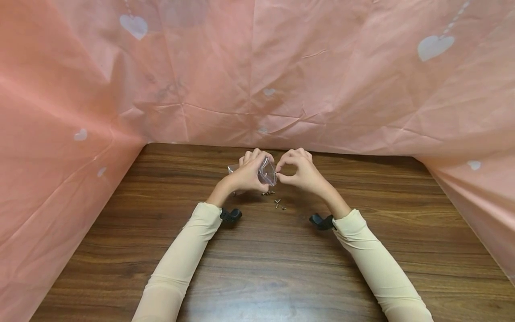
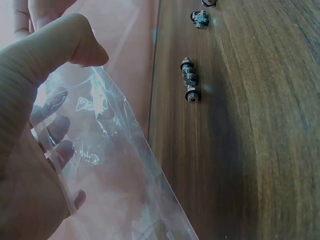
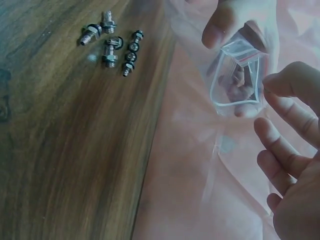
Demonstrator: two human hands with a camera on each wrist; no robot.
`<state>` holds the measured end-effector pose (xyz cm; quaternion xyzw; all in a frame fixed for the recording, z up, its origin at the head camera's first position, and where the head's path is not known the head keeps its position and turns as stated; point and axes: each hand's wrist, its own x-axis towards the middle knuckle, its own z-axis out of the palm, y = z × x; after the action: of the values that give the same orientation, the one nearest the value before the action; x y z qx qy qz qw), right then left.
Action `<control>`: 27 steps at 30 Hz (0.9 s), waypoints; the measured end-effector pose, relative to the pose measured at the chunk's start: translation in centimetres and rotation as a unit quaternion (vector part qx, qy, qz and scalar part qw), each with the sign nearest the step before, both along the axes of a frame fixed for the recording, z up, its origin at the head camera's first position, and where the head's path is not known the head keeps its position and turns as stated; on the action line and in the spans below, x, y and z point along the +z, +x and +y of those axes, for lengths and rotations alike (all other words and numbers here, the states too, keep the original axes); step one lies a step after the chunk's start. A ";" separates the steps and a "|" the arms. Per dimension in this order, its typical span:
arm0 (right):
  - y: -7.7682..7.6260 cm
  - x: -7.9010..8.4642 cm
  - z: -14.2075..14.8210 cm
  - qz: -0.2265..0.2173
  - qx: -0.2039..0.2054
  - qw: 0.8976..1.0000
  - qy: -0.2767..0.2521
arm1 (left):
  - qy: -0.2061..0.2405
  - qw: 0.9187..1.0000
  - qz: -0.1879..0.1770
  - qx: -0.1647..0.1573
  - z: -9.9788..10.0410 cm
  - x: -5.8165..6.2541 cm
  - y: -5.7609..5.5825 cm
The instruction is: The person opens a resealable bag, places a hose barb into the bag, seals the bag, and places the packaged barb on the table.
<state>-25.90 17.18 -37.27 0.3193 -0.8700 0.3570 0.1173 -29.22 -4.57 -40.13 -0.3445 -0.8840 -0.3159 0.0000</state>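
Note:
My left hand (image 1: 248, 173) grips a clear zip bag (image 1: 267, 171), whose mouth gapes toward my right hand. The bag's white rim (image 3: 212, 90) and a red line along the seal show in the right wrist view, with left-hand fingers seen through the plastic. My right hand (image 1: 301, 167) brings thumb and index fingertips together right at the bag's edge. A small dark bit, like a metal fitting, shows between those tips in the head view; it is mostly hidden. Several metal fittings (image 3: 111, 52) with black rings lie on the table below the hands.
The brown wood-grain table (image 1: 257, 259) spreads under both arms. Pink cloth (image 1: 249, 76) with pale hearts hangs behind and along both sides, meeting the table's far edge just beyond the hands. Black bands with mounts (image 1: 322, 222) are worn at both wrists.

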 end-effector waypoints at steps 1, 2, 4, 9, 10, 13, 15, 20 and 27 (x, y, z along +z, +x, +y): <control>0.0 -0.1 -0.1 0.001 -0.003 1.000 -0.003 | -0.001 1.000 0.000 -0.001 0.0 0.0 0.0; 0.0 -0.1 -0.1 0.002 -0.006 1.000 -0.005 | -0.001 1.000 -0.001 -0.002 0.0 0.1 0.0; -0.1 -0.3 -0.2 0.006 -0.011 1.000 -0.008 | -0.001 1.000 -0.001 -0.002 0.0 0.1 0.0; -0.1 -0.6 -0.3 0.022 -0.021 0.999 -0.018 | 0.001 1.000 -0.003 -0.003 0.0 0.0 0.0; -0.1 -0.6 -0.3 0.025 -0.022 0.999 -0.020 | 0.002 1.000 -0.003 -0.004 0.0 0.0 0.1; -0.1 -0.7 -0.3 0.033 -0.026 0.999 -0.026 | 0.005 1.000 -0.002 -0.006 0.1 0.1 0.1; -0.1 -0.7 -0.3 0.037 -0.029 0.998 -0.028 | 0.005 1.000 -0.001 -0.006 0.1 0.0 0.1; -0.1 -0.7 -0.4 0.046 -0.037 0.998 -0.035 | 0.002 1.000 0.001 -0.004 0.2 0.1 0.1; -0.1 -0.9 -0.6 0.043 -0.041 0.998 -0.035 | 0.001 1.000 -0.003 -0.006 0.2 0.0 0.1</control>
<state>-25.96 16.55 -38.15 0.2947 -0.8634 0.3677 0.1803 -29.11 -4.34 -40.13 -0.3484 -0.8817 -0.3182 -0.0044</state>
